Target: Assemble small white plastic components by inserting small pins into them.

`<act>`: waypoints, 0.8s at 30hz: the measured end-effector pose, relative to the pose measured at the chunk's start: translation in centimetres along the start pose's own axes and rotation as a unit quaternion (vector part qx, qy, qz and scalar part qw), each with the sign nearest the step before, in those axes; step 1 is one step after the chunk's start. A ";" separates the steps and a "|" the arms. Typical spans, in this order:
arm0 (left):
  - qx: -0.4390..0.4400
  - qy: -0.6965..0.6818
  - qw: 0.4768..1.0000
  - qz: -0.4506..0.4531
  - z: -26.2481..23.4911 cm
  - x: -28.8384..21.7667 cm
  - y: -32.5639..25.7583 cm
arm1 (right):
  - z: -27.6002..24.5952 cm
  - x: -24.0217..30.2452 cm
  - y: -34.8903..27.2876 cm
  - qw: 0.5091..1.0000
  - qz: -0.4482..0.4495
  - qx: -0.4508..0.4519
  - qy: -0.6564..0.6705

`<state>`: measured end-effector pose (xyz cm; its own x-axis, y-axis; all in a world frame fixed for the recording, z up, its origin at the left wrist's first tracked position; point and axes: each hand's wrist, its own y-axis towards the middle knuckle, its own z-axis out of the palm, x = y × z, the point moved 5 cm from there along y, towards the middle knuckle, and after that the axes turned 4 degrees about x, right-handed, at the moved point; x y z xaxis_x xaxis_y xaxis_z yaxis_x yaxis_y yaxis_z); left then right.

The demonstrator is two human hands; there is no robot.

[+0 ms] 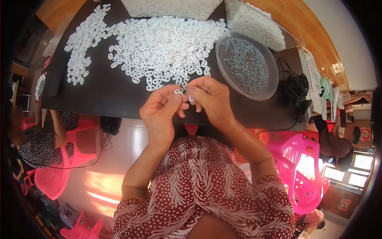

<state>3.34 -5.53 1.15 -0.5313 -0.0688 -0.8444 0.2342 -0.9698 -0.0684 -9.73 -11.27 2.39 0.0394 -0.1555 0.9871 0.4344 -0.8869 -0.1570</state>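
A small white oval ring (178, 92) is pinched between the thumb and forefinger of the left hand (161, 108), and the grip is pressed together on it; a second small white piece (190, 98) appears to be nipped by the fingertips of the right hand (211, 99), though it is too small for its shape to be made out. The two hands are held close together, fingertips almost touching, just above the near edge of the dark worktop (107, 93). Beyond the hands, a broad heap of white rings (163, 44) is spread over the worktop, and a thinner scatter of the same rings (83, 42) lies to the left of that heap. To the right of the heap, a round clear dish (267, 85) is set, in which grey clips (244, 63) are piled. Past the dish, a bagged mass of white parts (256, 24) is seen, and a black cable bundle (295, 85) rests to the right of the dish. A pink plastic chair (304, 171) stands below the worktop, on the right. A slip is judged to be the main risk: the pieces are tiny and held only at the fingertips, so a loosened pinch could let one be dropped past the worktop's edge onto the lap or floor. A sleeve or wrist could also be dragged through the heap and rings pushed off.
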 end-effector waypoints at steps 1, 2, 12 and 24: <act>-0.004 -0.005 1.000 0.008 0.0 0.0 0.1 | 0.1 0.0 -0.2 1.000 -0.009 -0.006 0.015; -0.009 -0.010 1.000 0.015 0.0 0.0 0.2 | 0.2 -0.4 -0.3 1.000 -0.009 -0.007 0.015; -0.013 0.004 1.000 -0.022 -0.3 -0.3 -0.4 | -0.8 -0.2 0.5 0.994 -0.033 0.026 0.102; -0.013 0.073 0.997 -0.009 -0.1 -0.1 -0.7 | -0.7 0.4 1.0 0.994 -0.021 0.055 0.093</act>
<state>3.28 -4.79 1.29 -0.4127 -0.0148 -0.9107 0.2471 -0.9642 -0.0963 -9.89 -12.56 2.56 -0.1427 -0.2061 0.9681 0.5286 -0.8428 -0.1015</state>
